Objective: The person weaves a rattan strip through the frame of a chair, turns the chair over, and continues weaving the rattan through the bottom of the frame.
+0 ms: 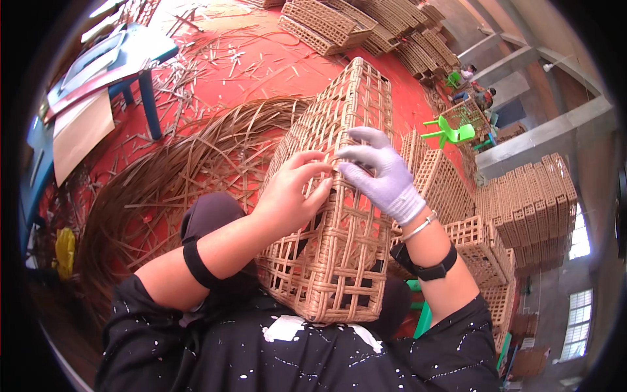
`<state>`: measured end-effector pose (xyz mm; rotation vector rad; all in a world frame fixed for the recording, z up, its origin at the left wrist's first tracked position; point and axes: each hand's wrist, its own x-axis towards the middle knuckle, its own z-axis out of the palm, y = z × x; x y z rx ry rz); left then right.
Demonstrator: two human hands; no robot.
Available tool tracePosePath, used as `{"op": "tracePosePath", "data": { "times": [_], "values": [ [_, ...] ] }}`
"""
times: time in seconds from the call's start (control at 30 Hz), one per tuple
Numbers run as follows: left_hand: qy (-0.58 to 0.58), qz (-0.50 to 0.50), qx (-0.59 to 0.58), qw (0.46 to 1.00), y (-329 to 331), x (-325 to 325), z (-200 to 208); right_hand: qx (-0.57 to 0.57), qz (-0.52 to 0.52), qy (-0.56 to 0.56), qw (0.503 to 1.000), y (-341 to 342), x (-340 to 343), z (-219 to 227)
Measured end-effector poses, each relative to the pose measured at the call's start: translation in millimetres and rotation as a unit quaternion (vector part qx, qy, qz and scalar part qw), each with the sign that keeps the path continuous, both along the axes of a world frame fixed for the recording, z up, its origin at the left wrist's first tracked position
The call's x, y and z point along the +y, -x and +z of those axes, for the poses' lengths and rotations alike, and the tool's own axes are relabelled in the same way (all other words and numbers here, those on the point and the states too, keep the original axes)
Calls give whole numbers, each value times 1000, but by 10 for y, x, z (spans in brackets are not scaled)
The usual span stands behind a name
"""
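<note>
A long brown woven basket (334, 251) stands on edge across my lap, its open-weave sides sloping away from a thick braided edge. Bare, my left hand (292, 195) grips this edge about halfway along, thumb and fingers bent together on the strands. My right hand (384, 175), in a pale lilac glove, meets it there from the other side, with thumb and fingertips curled onto the same edge. The fingertips of both hands almost touch. Whether a loose strand end lies between them is too small to tell.
A big coil of brown weaving strips (147, 163) lies on the red floor (261, 49) at my left, among scattered scraps. Beyond stands a blue table (149, 104). Stacked baskets (529, 202) fill the right side and back (326, 26). A green chair (449, 132) and people are farther off.
</note>
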<state>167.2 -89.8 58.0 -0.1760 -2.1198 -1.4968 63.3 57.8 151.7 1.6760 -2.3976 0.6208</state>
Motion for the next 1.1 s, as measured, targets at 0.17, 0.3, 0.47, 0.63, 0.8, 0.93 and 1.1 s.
{"op": "tracePosePath", "data": {
  "times": [0.17, 0.3, 0.47, 0.63, 0.8, 0.93, 1.1],
  "values": [
    [55, -30, 40, 997, -344, 81, 329, -167, -199, 225, 939, -213, 743, -41],
    [101, -87, 10, 991, -417, 209, 573, -511, -300, 284, 754, -641, 1248, -347],
    [-11, -58, -82, 995, -241, 331, 284, -592, -175, 155, 771, -1099, 1086, -568],
    [-10, -59, -105, 993, -192, 646, 368, -556, -184, 202, 785, -1070, 1185, -714],
    [43, -94, -132, 986, -211, 638, 360, -535, -180, 224, 794, -1332, 1230, -754],
    [5, -202, -177, 963, -5, 532, 466, -519, -157, 224, 810, -1480, 1110, -796],
    [137, -216, -117, 960, 282, 310, 459, -519, -170, 169, 821, -1468, 918, -666]
  ]
}}
